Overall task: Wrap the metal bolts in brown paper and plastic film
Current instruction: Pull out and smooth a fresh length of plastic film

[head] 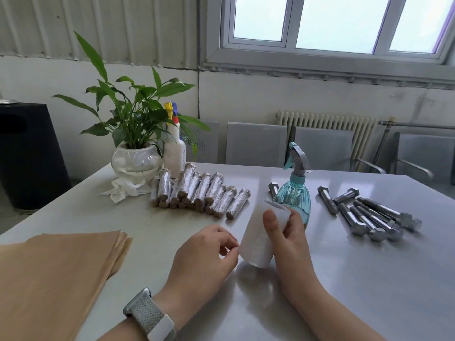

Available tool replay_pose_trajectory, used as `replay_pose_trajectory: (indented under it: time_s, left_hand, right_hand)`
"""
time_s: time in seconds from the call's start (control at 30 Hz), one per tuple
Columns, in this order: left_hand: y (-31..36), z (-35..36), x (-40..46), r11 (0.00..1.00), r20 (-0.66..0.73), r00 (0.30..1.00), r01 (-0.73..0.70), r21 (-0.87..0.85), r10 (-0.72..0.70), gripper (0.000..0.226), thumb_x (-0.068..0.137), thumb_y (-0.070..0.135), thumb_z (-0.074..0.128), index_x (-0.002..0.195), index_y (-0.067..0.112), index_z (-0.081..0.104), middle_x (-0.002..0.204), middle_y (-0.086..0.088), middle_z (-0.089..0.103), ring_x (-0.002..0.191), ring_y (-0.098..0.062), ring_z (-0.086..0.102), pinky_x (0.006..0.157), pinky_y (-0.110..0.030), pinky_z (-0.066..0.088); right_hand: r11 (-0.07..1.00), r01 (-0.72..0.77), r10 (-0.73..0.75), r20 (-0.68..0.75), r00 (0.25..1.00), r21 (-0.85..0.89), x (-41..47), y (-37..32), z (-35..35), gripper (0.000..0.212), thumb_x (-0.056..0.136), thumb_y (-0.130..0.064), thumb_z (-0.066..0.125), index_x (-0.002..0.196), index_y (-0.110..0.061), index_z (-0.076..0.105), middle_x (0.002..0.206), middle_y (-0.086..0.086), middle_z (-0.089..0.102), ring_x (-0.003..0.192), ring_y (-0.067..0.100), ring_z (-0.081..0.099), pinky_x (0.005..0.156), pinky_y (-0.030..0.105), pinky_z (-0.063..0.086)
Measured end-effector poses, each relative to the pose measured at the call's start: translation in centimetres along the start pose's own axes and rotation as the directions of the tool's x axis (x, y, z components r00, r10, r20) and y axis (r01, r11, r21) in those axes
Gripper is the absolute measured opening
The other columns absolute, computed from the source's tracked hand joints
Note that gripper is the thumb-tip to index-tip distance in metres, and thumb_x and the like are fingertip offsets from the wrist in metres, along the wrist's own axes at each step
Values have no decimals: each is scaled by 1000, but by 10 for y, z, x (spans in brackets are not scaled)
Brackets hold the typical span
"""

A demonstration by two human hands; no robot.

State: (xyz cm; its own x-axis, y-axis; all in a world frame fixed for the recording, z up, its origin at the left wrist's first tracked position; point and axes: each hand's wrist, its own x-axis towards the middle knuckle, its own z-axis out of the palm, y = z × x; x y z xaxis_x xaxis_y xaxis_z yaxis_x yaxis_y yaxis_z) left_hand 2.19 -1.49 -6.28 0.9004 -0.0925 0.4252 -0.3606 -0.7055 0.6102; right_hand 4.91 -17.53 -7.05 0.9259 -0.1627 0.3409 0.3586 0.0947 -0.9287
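Clear plastic film, wound on a roll (261, 233), stands tilted on the grey table (357, 279) with its lower end touching the surface. The right hand (286, 238) grips the roll from the right side, thumb laid across the front and fingers curled behind. The left hand (209, 257) sits just beside the roll's left edge with its fingertips bunched together; they seem to be pinching at the loose end of the film, though the film is too transparent to be sure. A watch (150, 313) with a woven grey band is on the left wrist. Bare metal bolts (369, 215) lie in a loose pile to the right, near a blue spray bottle (294, 193) with one more bolt behind it. Wrapped bolts (197, 195) lie in a row further back, left of the bottle. A stack of brown paper (54, 274) lies at the near left. A potted plant (134, 134), a white spray bottle (174, 146) and a crumpled tissue (123, 190) stand at the far left corner.
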Motion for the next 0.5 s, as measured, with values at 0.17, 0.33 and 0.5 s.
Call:
replay_pose_trajectory:
  time_s: [0.17, 0.33, 0.5]
  left_hand:
    - [-1, -2, 0, 999, 23, 1000, -10, 51, 9, 11, 89, 35, 62, 90, 36, 73, 102, 30, 59, 83, 4, 59, 77, -20, 47]
    - [1, -3, 0, 998, 44, 999, -31, 58, 28, 8, 85, 29, 66, 81, 31, 72, 95, 26, 61, 81, 0, 59, 79, -23, 44]
    - [1, -6, 2, 1000, 68, 998, 1, -5, -1, 13, 83, 26, 69, 71, 32, 67, 87, 14, 63, 77, -4, 60, 77, -34, 50]
  right_hand:
    - [1000, 7, -7, 19, 1000, 18, -1, 0, 1, 53, 72, -54, 66, 116, -26, 54, 94, -17, 69, 85, -1, 67, 66, 16, 52]
    - [1000, 18, -18, 38, 999, 16, -3, -1, 2, 57, 68, -59, 67, 114, -27, 57, 95, -11, 70, 86, 3, 67, 65, 18, 52]
    - [999, 32, -32, 51, 998, 3, -4, -3, 1, 52, 73, -55, 67, 114, -26, 57, 99, -6, 68, 84, 0, 66, 65, 17, 52]
